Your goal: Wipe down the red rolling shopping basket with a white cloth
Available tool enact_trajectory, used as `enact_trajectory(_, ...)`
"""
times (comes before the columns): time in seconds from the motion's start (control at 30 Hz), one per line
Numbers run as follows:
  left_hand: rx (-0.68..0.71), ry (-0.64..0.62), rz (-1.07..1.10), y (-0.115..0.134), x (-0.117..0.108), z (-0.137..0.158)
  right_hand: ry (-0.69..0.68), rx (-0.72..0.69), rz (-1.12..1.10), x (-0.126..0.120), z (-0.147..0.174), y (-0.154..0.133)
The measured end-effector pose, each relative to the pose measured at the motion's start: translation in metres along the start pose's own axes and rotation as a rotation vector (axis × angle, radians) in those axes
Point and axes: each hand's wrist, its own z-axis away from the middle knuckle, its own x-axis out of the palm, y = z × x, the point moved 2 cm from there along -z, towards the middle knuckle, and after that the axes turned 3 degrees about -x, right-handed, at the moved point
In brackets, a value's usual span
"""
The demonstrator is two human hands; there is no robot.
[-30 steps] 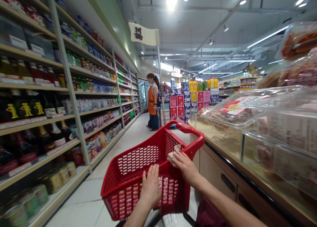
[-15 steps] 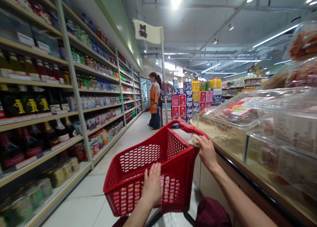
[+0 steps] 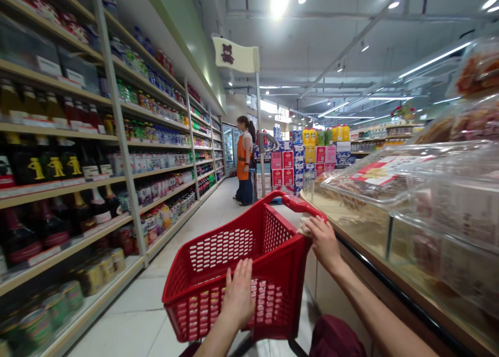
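A red plastic shopping cart [image 3: 210, 279] with perforated walls stands in front of me, its handle [image 3: 300, 203] at the far right end. My left hand [image 3: 238, 294] lies against the near side wall, fingers stretched over the upper rim. At the corner under the handle, my right hand [image 3: 322, 237] has its fingers closed on a pale, crumpled cloth [image 3: 304, 226]. The cloth is pressed against the red plastic and partly covered by the fingers. My right palm is turned away from view.
Shelves of bottles and cans [image 3: 156, 164] line the left. A display counter [image 3: 393, 237] with clear food packs [image 3: 374, 170] runs close along the right. Ahead are a person in an orange apron [image 3: 244, 154], a flag sign on a pole [image 3: 236, 54] and stacked boxes [image 3: 287, 169].
The view has shifted very slightly. My right hand and the cloth have moved a little at the handle corner; my left hand stays on the side wall.
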Motion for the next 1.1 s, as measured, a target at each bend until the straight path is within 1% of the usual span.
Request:
enact_trajectory(0.03,-0.001,-0.003,0.002,0.0,0.0,0.0,0.011,-0.003,0.009,0.001,0.001,-0.001)
enact_trajectory(0.07,-0.004,-0.008,0.002,0.0,-0.001,0.0,0.007,-0.037,-0.001,0.003,0.004,-0.007)
enact_trajectory(0.17,-0.018,-0.032,-0.008,0.0,-0.004,0.001,-0.06,-0.23,-0.104,0.013,0.015,-0.035)
enact_trajectory(0.2,-0.021,-0.044,-0.009,0.0,-0.005,0.002,-0.076,-0.272,-0.138,0.016,0.017,-0.042)
enact_trajectory(0.23,-0.021,-0.056,-0.006,0.0,-0.006,0.003,-0.076,-0.28,-0.158,0.017,0.017,-0.046)
enact_trajectory(0.27,-0.018,-0.068,-0.001,0.0,-0.007,0.003,-0.056,-0.254,-0.162,0.017,0.017,-0.047)
enact_trajectory(0.37,-0.012,-0.085,0.002,0.002,-0.009,0.005,0.055,-0.106,-0.118,0.015,0.018,-0.045)
enact_trajectory(0.4,-0.016,-0.08,-0.008,0.003,-0.008,0.005,0.076,-0.094,-0.112,0.015,0.019,-0.046)
enact_trajectory(0.47,-0.03,-0.066,-0.034,0.004,-0.008,0.005,0.051,-0.164,-0.134,0.017,0.025,-0.052)
enact_trajectory(0.53,-0.039,-0.053,-0.05,0.005,-0.007,0.004,-0.017,-0.259,-0.167,0.018,0.027,-0.056)
enact_trajectory(0.57,-0.039,-0.054,-0.053,0.005,-0.007,0.003,-0.042,-0.271,-0.171,0.017,0.026,-0.053)
enact_trajectory(0.6,-0.037,-0.058,-0.054,0.004,-0.008,0.003,-0.05,-0.25,-0.162,0.014,0.022,-0.046)
enact_trajectory(0.7,-0.026,-0.074,-0.051,0.005,-0.012,0.005,-0.024,-0.104,-0.102,0.003,0.011,-0.016)
enact_trajectory(0.77,-0.018,-0.082,-0.042,0.008,-0.017,0.006,-0.034,-0.083,-0.096,-0.002,0.01,-0.004)
enact_trajectory(0.83,-0.016,-0.088,-0.031,0.012,-0.021,0.006,-0.078,-0.15,-0.128,-0.003,0.02,-0.006)
enact_trajectory(0.97,-0.041,-0.078,-0.03,0.019,-0.023,0.004,-0.217,-0.381,-0.214,-0.003,0.044,-0.025)
enact_trajectory(1.03,-0.046,-0.073,-0.033,0.021,-0.021,0.002,-0.285,-0.464,-0.235,-0.006,0.04,-0.02)
enact_trajectory(1.1,-0.032,-0.065,-0.035,0.021,-0.017,-0.001,-0.343,-0.518,-0.247,-0.013,0.028,-0.003)
